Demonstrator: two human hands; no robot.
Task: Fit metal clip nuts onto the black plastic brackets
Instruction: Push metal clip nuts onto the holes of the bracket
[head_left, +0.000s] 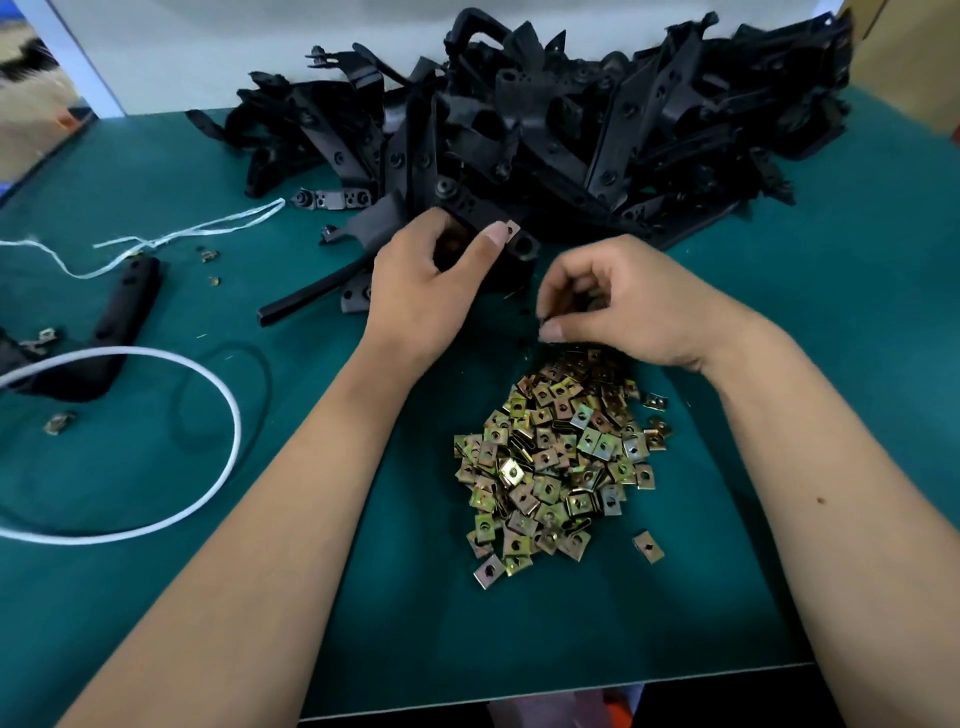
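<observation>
My left hand grips a black plastic bracket at the front of the big bracket pile, thumb pressing a metal clip nut onto its edge. My right hand hovers over the top of the clip nut heap, fingers curled and pinching a small dark clip nut between thumb and fingertips. The heap of yellowish square clip nuts lies on the green mat between my forearms.
A large pile of black brackets fills the back of the green table. At the left lie a bracket with clips, a white cord loop, white string and loose clip nuts. The table's front edge runs along the bottom.
</observation>
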